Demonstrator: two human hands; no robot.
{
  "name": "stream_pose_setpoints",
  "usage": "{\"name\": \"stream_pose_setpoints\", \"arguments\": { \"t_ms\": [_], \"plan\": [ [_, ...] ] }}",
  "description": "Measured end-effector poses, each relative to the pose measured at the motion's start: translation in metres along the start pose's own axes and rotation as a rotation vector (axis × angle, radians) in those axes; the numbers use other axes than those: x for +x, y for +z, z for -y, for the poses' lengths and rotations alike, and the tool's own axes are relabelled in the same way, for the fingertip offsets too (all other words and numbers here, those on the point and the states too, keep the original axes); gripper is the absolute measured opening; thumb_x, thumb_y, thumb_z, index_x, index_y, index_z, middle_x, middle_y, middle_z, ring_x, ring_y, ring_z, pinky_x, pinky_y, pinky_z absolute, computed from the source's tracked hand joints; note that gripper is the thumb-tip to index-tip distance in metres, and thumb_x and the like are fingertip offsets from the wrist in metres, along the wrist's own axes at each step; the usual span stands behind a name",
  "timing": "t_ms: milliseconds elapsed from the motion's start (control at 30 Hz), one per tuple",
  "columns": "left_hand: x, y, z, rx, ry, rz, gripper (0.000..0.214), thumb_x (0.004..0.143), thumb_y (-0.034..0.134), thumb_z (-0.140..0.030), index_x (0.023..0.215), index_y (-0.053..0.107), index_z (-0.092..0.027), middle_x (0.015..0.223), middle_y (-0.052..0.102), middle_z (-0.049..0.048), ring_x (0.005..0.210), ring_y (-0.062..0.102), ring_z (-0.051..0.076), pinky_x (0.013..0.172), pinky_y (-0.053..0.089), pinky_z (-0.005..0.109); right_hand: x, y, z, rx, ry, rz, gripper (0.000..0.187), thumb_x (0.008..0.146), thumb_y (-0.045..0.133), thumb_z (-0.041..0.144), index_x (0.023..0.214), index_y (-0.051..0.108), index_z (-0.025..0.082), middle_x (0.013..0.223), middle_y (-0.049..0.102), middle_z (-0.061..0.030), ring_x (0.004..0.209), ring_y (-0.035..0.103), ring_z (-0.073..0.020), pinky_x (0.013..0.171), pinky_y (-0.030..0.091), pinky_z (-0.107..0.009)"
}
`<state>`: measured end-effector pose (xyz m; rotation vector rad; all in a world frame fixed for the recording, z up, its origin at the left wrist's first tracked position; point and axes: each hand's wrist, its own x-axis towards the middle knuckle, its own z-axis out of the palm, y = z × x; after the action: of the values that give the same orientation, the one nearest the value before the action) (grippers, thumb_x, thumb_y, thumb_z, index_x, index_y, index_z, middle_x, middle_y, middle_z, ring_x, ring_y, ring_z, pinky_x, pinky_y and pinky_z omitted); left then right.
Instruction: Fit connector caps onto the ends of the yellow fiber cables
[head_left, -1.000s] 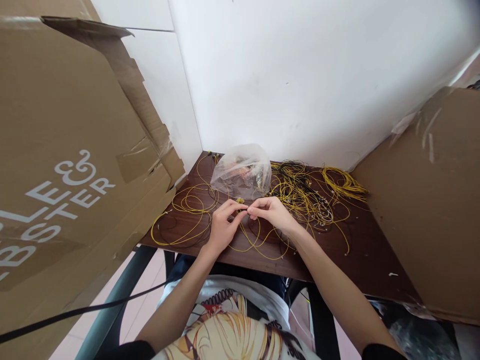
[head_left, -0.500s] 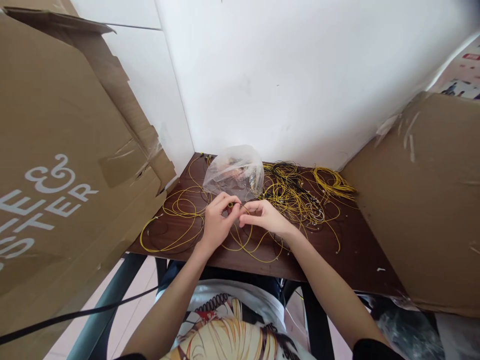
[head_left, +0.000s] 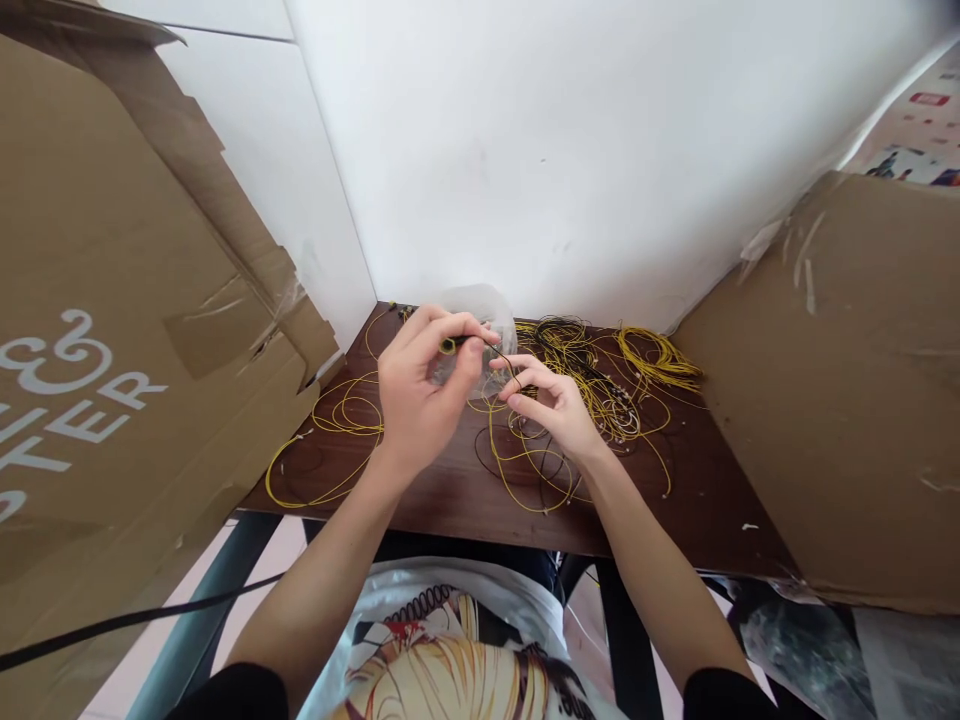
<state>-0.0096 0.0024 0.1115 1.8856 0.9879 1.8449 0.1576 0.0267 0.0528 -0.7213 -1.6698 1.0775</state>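
Raised over the table, my left hand (head_left: pixel 424 395) is closed in a pinch on a black and yellow wire (head_left: pixel 448 346), whose small looped end pokes out between thumb and forefinger. The wire runs rightward to my right hand (head_left: pixel 555 408), whose curled fingertips hold it loosely. Lengths of yellow wire (head_left: pixel 493 450) hang or lie below the hands; where each begins is hidden. Behind the left hand is a clear plastic bag (head_left: pixel 487 300), its contents mostly covered by the fingers.
A tangled heap of yellow and black wires (head_left: pixel 592 385) lies right of the hands on the brown table (head_left: pixel 720 500). Behind it sits a coil of yellow wire (head_left: pixel 660 358). Loose yellow loops (head_left: pixel 289 495) lie left. Cardboard boxes (head_left: pixel 112 250) (head_left: pixel 847 400) flank the table; a white wall (head_left: pixel 562 180) backs it.
Both hands have risen toward the camera, the left more so, carrying the wire. My right hand has shifted slightly right, and the gap between the hands has widened. The view has turned slightly.
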Motion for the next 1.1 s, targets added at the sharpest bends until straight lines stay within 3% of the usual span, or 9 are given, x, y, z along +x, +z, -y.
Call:
{"name": "stream_pose_setpoints", "arguments": {
  "t_ms": [167, 333, 400, 467, 567, 733, 833, 967, 1100],
  "plan": [
    [0.011, -0.001, -0.003, -0.347, -0.312, -0.135, 0.017, 0.085, 0.059, -0.034, 0.079, 0.061, -0.018, 0.072, 0.059, -0.0005, 0.084, 0.068, 0.017, 0.082, 0.056, 0.036, -0.003, 0.003, 0.001, 0.297, 0.186, 0.137, 0.018, 0.082, 0.063, 0.036, 0.083, 0.062, 0.018, 0.065, 0.068, -0.0012, 0.078, 0.069, -0.0188, 0.087, 0.050, -0.040],
    [0.031, -0.023, -0.003, -0.556, -0.424, -0.292, 0.016, 0.084, 0.061, -0.026, 0.072, 0.056, -0.017, 0.063, 0.048, -0.0038, 0.089, 0.067, 0.015, 0.092, 0.054, 0.036, -0.004, 0.001, -0.003, 0.493, 0.290, 0.278, 0.019, 0.082, 0.064, 0.034, 0.083, 0.065, 0.015, 0.038, 0.037, 0.0116, 0.034, 0.042, -0.0058, 0.057, 0.054, -0.027],
    [0.035, -0.033, -0.003, -0.619, -0.457, -0.346, 0.012, 0.083, 0.060, -0.021, 0.072, 0.056, -0.018, 0.061, 0.047, -0.0043, 0.085, 0.066, 0.012, 0.094, 0.053, 0.032, -0.004, -0.003, -0.002, 0.560, 0.326, 0.305, 0.021, 0.080, 0.067, 0.035, 0.080, 0.064, 0.015, 0.040, 0.032, 0.0120, 0.033, 0.033, -0.0041, 0.044, 0.049, -0.022],
    [0.035, -0.042, -0.002, -0.621, -0.489, -0.364, 0.009, 0.082, 0.060, -0.020, 0.073, 0.058, -0.020, 0.061, 0.049, -0.0040, 0.083, 0.066, 0.011, 0.093, 0.055, 0.030, -0.004, -0.006, -0.001, 0.617, 0.343, 0.315, 0.024, 0.077, 0.069, 0.038, 0.075, 0.062, 0.015, 0.049, 0.042, 0.0075, 0.041, 0.042, -0.0059, 0.044, 0.049, -0.022],
    [0.031, -0.050, 0.004, -0.574, -0.530, -0.355, 0.008, 0.081, 0.062, -0.021, 0.074, 0.059, -0.022, 0.065, 0.054, -0.0029, 0.081, 0.065, 0.012, 0.091, 0.056, 0.028, -0.002, -0.007, 0.002, 0.640, 0.314, 0.302, 0.028, 0.076, 0.070, 0.040, 0.069, 0.058, 0.016, 0.073, 0.056, -0.0019, 0.075, 0.061, -0.0149, 0.071, 0.056, -0.033],
    [0.022, -0.057, 0.017, -0.495, -0.562, -0.395, 0.014, 0.083, 0.057, -0.020, 0.071, 0.059, -0.025, 0.066, 0.058, -0.0016, 0.078, 0.065, 0.012, 0.095, 0.055, 0.029, 0.001, -0.004, 0.003, 0.475, 0.270, 0.227, 0.043, 0.078, 0.065, 0.048, 0.054, 0.049, 0.016, 0.097, 0.063, -0.0087, 0.107, 0.057, -0.0235, 0.100, 0.041, -0.040],
    [0.021, -0.062, 0.022, -0.498, -0.566, -0.443, 0.022, 0.087, 0.049, -0.016, 0.069, 0.058, -0.024, 0.063, 0.057, -0.0021, 0.076, 0.064, 0.009, 0.099, 0.052, 0.026, 0.001, -0.006, 0.001, 0.434, 0.262, 0.215, 0.049, 0.084, 0.056, 0.051, 0.050, 0.045, 0.017, 0.088, 0.067, -0.0083, 0.095, 0.061, -0.0209, 0.096, 0.042, -0.039],
    [0.022, -0.075, 0.029, -0.642, -0.549, -0.519, 0.029, 0.090, 0.045, -0.010, 0.067, 0.058, -0.021, 0.060, 0.057, -0.0053, 0.069, 0.060, 0.003, 0.102, 0.048, 0.019, 0.001, -0.011, -0.001, 0.395, 0.288, 0.167, 0.045, 0.084, 0.057, 0.050, 0.054, 0.048, 0.017, 0.068, 0.064, -0.0036, 0.066, 0.059, -0.0143, 0.070, 0.048, -0.030],
    [0.019, -0.086, 0.030, -0.629, -0.476, -0.477, 0.029, 0.090, 0.046, -0.012, 0.068, 0.060, -0.022, 0.057, 0.056, -0.0065, 0.072, 0.062, 0.002, 0.101, 0.047, 0.020, 0.003, -0.016, -0.003, 0.339, 0.318, 0.085, 0.038, 0.081, 0.061, 0.049, 0.063, 0.056, 0.016, 0.065, 0.063, -0.0012, 0.047, 0.052, -0.0084, 0.051, 0.042, -0.024]
  ]
}}
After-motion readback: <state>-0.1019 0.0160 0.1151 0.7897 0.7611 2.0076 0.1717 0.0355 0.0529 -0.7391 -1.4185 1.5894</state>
